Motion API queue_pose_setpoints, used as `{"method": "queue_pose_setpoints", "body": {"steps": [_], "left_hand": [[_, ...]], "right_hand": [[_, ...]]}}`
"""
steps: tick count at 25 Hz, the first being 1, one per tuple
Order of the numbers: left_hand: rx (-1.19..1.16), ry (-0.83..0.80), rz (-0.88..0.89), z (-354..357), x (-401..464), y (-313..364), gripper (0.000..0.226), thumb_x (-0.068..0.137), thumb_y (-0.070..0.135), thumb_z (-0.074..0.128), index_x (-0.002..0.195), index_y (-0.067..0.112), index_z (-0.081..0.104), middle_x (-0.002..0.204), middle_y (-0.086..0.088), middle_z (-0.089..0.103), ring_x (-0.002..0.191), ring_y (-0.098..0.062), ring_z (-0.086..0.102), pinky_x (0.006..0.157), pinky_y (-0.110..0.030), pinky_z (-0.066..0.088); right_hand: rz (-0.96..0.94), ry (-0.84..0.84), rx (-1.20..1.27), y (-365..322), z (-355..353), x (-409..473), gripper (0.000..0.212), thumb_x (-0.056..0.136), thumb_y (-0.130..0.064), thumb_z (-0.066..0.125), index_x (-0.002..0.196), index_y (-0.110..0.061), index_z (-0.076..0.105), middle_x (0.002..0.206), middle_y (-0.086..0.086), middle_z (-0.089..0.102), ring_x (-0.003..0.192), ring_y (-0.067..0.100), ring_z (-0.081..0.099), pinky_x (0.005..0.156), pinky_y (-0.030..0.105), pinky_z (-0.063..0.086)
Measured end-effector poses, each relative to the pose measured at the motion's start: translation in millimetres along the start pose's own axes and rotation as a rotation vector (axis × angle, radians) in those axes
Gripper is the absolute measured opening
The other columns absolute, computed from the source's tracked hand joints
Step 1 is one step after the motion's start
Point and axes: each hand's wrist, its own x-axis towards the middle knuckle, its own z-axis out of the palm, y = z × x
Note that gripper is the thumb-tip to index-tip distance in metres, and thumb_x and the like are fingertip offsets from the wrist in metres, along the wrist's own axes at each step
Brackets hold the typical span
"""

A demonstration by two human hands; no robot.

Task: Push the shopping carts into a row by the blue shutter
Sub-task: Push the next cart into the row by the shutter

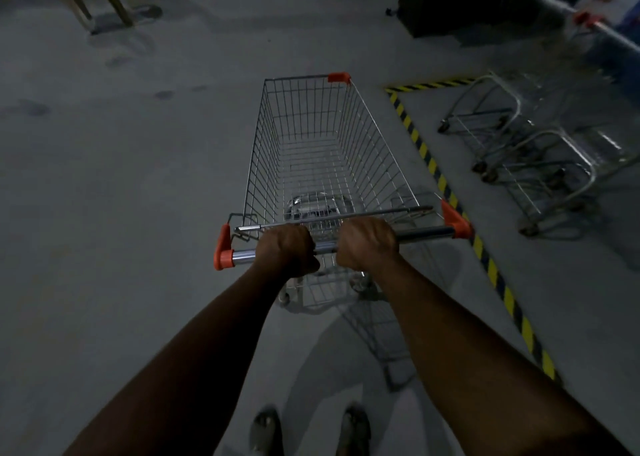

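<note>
Head view: both hands curled round the handle bar [346, 242] of the cart [322, 150], left hand [287, 247] and right hand [369, 244] close together near mid-bar. Cart's long axis points straight ahead; parked carts [519, 150] lie fwd-right, past the striped tape [450, 196], so right hand's nearer. Needs a right swing, I'd say. Shutter not clearly visible.

I can read no words, brand names or numbers anywhere in front of me. The only marking I see is the yellow-and-black hazard striping [433, 164] painted on the floor [138, 178], running in an angled line with a corner at its far end; it carries no lettering.
</note>
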Motion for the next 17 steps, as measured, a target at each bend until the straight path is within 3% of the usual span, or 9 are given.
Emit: {"method": "queue_pose_setpoints", "body": {"steps": [2, 6, 11, 13, 15, 17], "left_hand": [[0.046, -0.017, 0.122, 8, -10, 20, 0.034, 0.076, 0.051, 0.071, 0.086, 0.019, 0.068, 0.076, 0.008, 0.055, 0.081, -0.016, 0.065, 0.063, -0.027, 0.044], [0.082, -0.027, 0.274, 18, -25, 44, 0.035, 0.071, 0.057, 0.071, 0.084, 0.025, 0.068, 0.077, 0.008, 0.062, 0.071, -0.012, 0.058, 0.059, -0.028, 0.043], [0.072, 0.039, 0.393, 25, -51, 66, 0.02, 0.082, 0.038, 0.067, 0.091, 0.02, 0.069, 0.089, 0.0, 0.066, 0.085, -0.022, 0.066, 0.063, -0.031, 0.042], [0.055, 0.061, 0.473, 28, -60, 70, 0.009, 0.08, 0.033, 0.067, 0.079, 0.025, 0.063, 0.077, 0.005, 0.059, 0.074, -0.017, 0.06, 0.061, -0.029, 0.044], [0.095, 0.106, 0.566, 34, -72, 77, 0.021, 0.078, 0.032, 0.065, 0.069, 0.026, 0.047, 0.069, 0.009, 0.05, 0.067, -0.014, 0.052, 0.06, -0.028, 0.044], [0.117, 0.193, 0.683, 41, -82, 86, 0.022, 0.076, 0.031, 0.064, 0.068, 0.027, 0.043, 0.063, 0.011, 0.045, 0.061, -0.011, 0.045, 0.057, -0.025, 0.038]], "right_hand": [[0.063, -0.002, 0.011, 13, 8, -25, 0.012, 0.081, -0.028, 0.067, 0.079, -0.016, 0.067, 0.071, 0.003, 0.06, 0.068, 0.021, 0.061, 0.072, 0.037, 0.059], [0.227, 0.004, 0.069, 27, 28, -73, 0.012, 0.08, -0.029, 0.069, 0.081, -0.017, 0.067, 0.074, 0.001, 0.06, 0.076, 0.024, 0.065, 0.072, 0.037, 0.058], [0.388, 0.041, 0.138, 27, 54, -118, 0.02, 0.076, -0.029, 0.066, 0.093, -0.019, 0.071, 0.102, 0.005, 0.072, 0.093, 0.028, 0.069, 0.074, 0.035, 0.055], [0.45, 0.054, 0.162, 27, 64, -137, 0.019, 0.076, -0.028, 0.065, 0.091, -0.018, 0.071, 0.104, 0.006, 0.072, 0.095, 0.027, 0.069, 0.077, 0.035, 0.054], [0.511, 0.076, 0.197, 26, 72, -159, 0.02, 0.076, -0.029, 0.064, 0.092, -0.018, 0.069, 0.105, 0.006, 0.071, 0.096, 0.027, 0.068, 0.081, 0.035, 0.053], [0.573, 0.093, 0.225, 26, 83, -179, 0.018, 0.075, -0.029, 0.065, 0.09, -0.02, 0.068, 0.104, 0.004, 0.07, 0.095, 0.026, 0.068, 0.08, 0.034, 0.051]]}}
